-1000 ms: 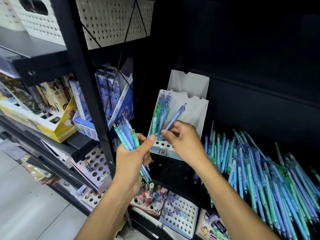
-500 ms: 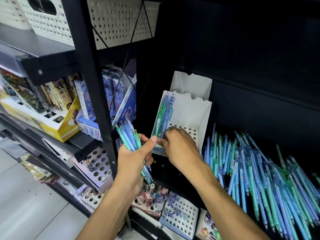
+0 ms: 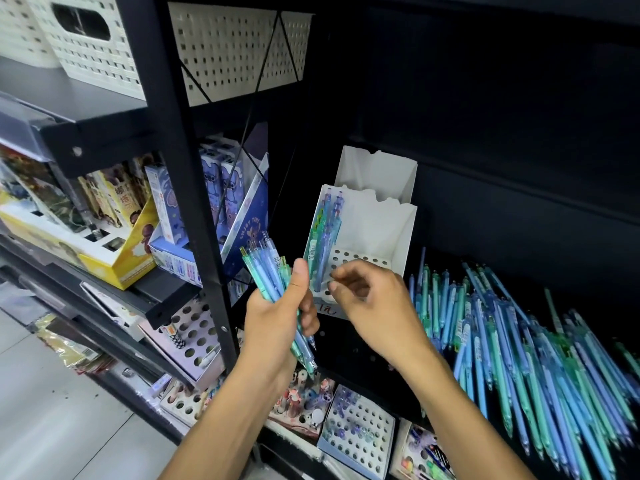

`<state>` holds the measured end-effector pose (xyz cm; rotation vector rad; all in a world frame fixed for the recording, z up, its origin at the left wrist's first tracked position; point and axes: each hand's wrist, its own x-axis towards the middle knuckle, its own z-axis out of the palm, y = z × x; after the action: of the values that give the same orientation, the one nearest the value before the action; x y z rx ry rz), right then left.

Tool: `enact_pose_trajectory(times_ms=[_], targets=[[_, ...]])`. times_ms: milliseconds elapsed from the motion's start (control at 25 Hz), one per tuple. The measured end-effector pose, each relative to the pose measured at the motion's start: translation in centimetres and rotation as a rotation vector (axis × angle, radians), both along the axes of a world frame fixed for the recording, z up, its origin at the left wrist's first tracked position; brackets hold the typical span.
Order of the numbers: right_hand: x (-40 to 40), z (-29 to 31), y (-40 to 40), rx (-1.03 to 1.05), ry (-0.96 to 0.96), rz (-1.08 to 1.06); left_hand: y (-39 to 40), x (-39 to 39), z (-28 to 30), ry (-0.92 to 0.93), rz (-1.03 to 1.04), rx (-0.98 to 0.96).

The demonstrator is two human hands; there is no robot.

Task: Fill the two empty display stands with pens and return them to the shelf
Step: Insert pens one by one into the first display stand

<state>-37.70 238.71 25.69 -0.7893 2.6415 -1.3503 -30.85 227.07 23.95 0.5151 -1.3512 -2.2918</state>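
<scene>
Fingers of the left hand [image 3: 277, 323] curl round a bundle of pens [image 3: 273, 289], thumb pressed up along the front of it, so the blue and green barrels fan upward and their tips poke out below the palm. Beside it the right hand [image 3: 374, 306] hangs with fingers loosely bent and slightly apart, holding nothing, its fingertips [image 3: 334, 287] just in front of the front stand [image 3: 374, 230]. That white card stand leans back on the black shelf [image 3: 519, 216], and a few standing pens [image 3: 325, 233] fill holes along its left edge while the other holes of its perforated base show bare. A second white stand [image 3: 377, 169] sits right behind it, only its upper back visible. To the right, a big heap of loose pens [image 3: 536, 348] lies across the shelf, blue and green mixed. Lower down, perforated display boxes [image 3: 356, 434] hold other stationery, and a black upright post [image 3: 187, 188] divides this bay from the boxed goods at left.
</scene>
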Motion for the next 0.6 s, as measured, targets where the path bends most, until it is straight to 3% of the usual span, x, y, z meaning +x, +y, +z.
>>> enact_pose_trajectory(times_ms=[80,160,280,480,600], targets=[[2.4,1.1,1.1,-0.086,-0.058,0.062,0.6,-0.4,0.4,-0.039,-0.002,0.048],[3.9,1.6,1.5,-0.003,-0.078,0.108,1.1,-0.9,0.4,-0.055,-0.020,0.164],[3.7,1.6,1.6,0.056,-0.027,0.010,1.9,-1.3,0.6,0.060,-0.066,0.316],[3.6,1.4,1.7,0.109,-0.093,0.046,2.5,-1.0,0.9,0.041,-0.067,0.330],[3.0,1.1,1.4,0.013,-0.240,0.066,2.6,-0.8,0.9,0.073,-0.053,0.328]])
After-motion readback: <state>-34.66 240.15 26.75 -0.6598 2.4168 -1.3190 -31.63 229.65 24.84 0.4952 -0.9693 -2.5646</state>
